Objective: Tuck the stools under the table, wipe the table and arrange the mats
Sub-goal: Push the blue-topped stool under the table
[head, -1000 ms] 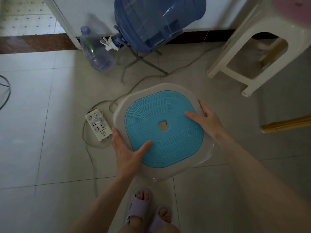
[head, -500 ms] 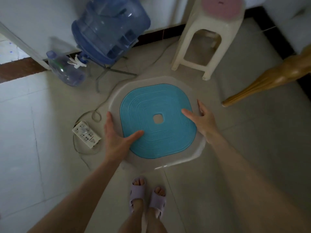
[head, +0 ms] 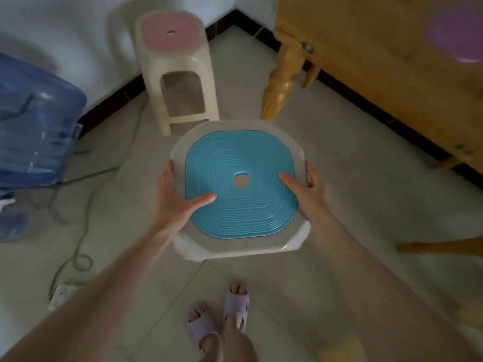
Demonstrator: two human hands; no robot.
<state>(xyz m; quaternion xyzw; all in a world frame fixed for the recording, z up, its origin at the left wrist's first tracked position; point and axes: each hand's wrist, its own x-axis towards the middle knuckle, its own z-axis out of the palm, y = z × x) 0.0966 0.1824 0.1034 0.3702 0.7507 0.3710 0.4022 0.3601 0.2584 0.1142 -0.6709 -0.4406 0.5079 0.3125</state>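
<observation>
Blue-topped stool [head: 241, 158]: sitting mid-view, seen from straight above over pale floor tiles, just short of the counter leg [head: 282, 82]. The legs are hiding beneath the seat, so telling lifted from standing is not possible.
Left hand [head: 177, 202]: gripping the stool's left rim, thumb stretching across the blue seat, fingers curling round the edge.
Right hand [head: 309, 194]: gripping the right rim the same way, thumb lying on the blue, fingers wrapping the edge and mostly hiding behind it.
Counter [head: 366, 61]: wooden, filling the upper right, its open underside lying beyond the stool.
Pink-topped stool [head: 170, 35]: standing in the wall corner, not yet tucked.
Purple shape [head: 457, 35]: lying on the counter, blurring too much for naming.
Step, judging from the grip: bringing the stool toward the space under the counter.
Risk one: clipping the counter leg with the far rim, because the leg is standing almost directly ahead.
Risk two: pinching fingers between the rim and the counter frame while pushing under, because both hands are gripping the outer edge.
Risk three: snagging a slipper [head: 235, 304] on the cable [head: 86, 205] trailing across the floor at left, when stepping sideways.
</observation>
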